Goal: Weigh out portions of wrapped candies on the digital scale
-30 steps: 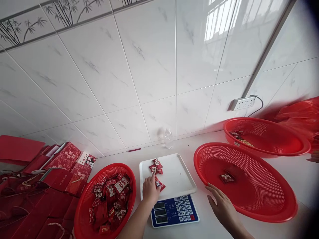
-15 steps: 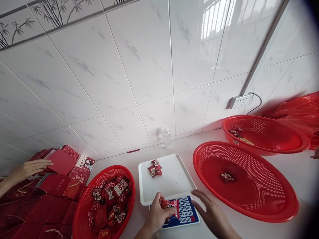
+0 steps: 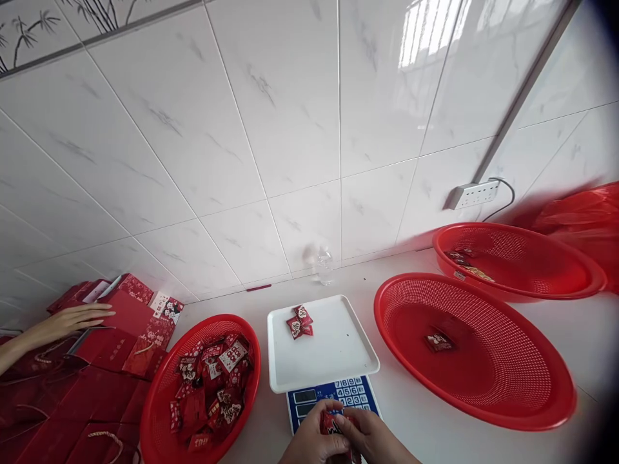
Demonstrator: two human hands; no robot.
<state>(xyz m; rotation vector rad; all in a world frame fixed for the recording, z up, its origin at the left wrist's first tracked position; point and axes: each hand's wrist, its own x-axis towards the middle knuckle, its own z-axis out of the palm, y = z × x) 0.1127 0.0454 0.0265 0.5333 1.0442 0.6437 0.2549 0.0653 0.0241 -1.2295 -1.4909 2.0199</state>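
Low in the view, in front of the scale, my left hand (image 3: 314, 438) is closed around red wrapped snack packets (image 3: 331, 423). My right hand (image 3: 371, 438) meets it there, its fingers closed on the same packets; how many there are is hidden by the hands. Just beyond the hands is a digital scale with a blue keypad (image 3: 325, 390), partly covered by them. On its white tray (image 3: 319, 361) a few small red packets (image 3: 300, 322) lie in a pile toward the left.
Left of the scale, a red basket (image 3: 256, 361) holds many packets. Two red baskets stand right: the nearer (image 3: 522, 406) holds one packet, the farther (image 3: 556, 258) several. A co-worker's hand (image 3: 72, 322) touches red gift bags (image 3: 97, 393). A clear bottle (image 3: 324, 265) stands by the wall.
My right hand has moved left and down from beside the keypad to join my left hand at the packets. Both hands are now lower and nearer me. The co-worker's hand shifted slightly right.
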